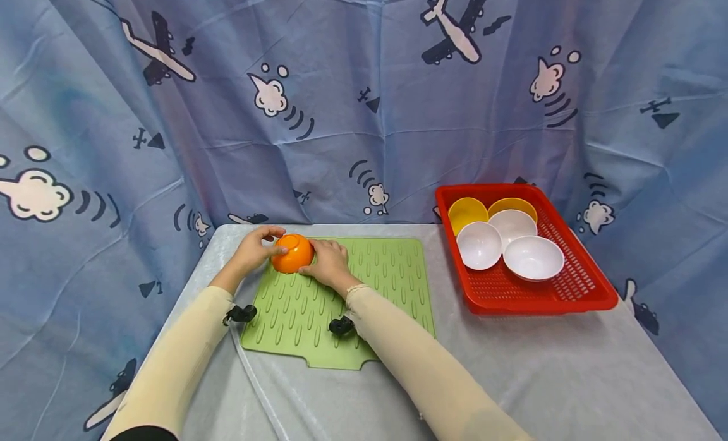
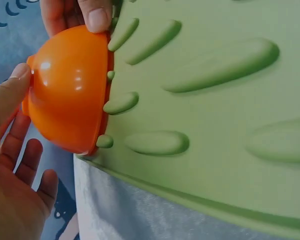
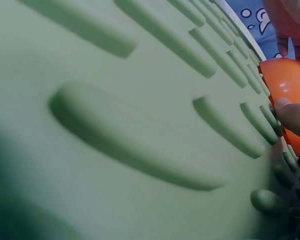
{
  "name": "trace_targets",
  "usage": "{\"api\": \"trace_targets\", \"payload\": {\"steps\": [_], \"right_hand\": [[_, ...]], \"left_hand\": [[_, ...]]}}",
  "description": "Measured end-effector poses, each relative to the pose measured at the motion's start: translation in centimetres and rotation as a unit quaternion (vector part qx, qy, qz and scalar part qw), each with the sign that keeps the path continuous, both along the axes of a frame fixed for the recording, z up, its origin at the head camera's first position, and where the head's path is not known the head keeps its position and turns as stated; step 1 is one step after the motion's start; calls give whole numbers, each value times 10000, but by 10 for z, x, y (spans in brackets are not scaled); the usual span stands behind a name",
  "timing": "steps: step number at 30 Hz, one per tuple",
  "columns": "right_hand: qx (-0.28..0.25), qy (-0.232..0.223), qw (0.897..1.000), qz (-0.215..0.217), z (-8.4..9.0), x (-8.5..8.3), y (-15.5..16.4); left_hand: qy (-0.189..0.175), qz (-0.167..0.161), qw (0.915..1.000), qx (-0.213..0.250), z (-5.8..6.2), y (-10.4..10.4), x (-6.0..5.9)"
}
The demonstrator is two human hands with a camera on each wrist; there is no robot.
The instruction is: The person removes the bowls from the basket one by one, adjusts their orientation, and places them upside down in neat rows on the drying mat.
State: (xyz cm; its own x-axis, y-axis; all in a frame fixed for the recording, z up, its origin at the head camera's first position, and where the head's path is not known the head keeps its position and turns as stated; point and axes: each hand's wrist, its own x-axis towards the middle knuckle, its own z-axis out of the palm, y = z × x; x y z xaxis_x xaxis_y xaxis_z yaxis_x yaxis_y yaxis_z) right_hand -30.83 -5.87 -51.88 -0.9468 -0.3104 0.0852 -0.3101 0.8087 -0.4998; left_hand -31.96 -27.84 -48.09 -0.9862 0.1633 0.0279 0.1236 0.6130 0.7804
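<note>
Here, an orange bowl (image 1: 292,252) is held upside down at the far left corner of a ridged green mat (image 1: 364,302), which lies on a grey-covered table (image 1: 569,378). The bowl is cupped from the left by the left hand (image 1: 253,248), whose thumb presses on its raised base, and from the right by the right hand (image 1: 330,264), whose fingertips (image 2: 97,17) are curled against its side. In the left wrist view, the bowl's rim is seen sitting right at the mat's edge.

A slip is judged possible: the bowl's glossy surface could slide out of the fingers, or the bowl could tip off the mat's edge onto the cloth.

At the far right, a red basket (image 1: 574,289) is seen, well apart from the mat. Inside it, two yellow bowls (image 1: 467,210) are placed at the far end, and three white bowls (image 1: 533,258) nearer, overlapping one another.
</note>
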Motion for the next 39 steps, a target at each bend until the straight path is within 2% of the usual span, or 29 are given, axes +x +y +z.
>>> {"api": "trace_targets", "payload": {"steps": [6,11,17,22,27,30,34,39], "right_hand": [[-13,-105,9999,83,2,5,1],[-56,11,9998,213,12,15,12],[-58,272,9961,840,37,39,40],[151,768,9835,1629,74,66,71],[72,1263,9660,2255,119,88,106],[131,1731,9501,2591,142,92,128],[242,2266,9323,2809,165,92,163],[397,2432,9292,2753,186,86,212]], "left_hand": [[-170,13,9998,-46,-4,0,1],[-125,-81,9994,-327,1,4,1],[-34,-135,9977,-659,4,6,0],[-184,-109,9981,-571,3,5,1],[-198,-100,9988,-433,4,4,3],[-145,-111,9991,-395,5,5,3],[-115,-169,9988,-438,4,6,2],[-174,-173,9984,-505,2,7,4]]}}
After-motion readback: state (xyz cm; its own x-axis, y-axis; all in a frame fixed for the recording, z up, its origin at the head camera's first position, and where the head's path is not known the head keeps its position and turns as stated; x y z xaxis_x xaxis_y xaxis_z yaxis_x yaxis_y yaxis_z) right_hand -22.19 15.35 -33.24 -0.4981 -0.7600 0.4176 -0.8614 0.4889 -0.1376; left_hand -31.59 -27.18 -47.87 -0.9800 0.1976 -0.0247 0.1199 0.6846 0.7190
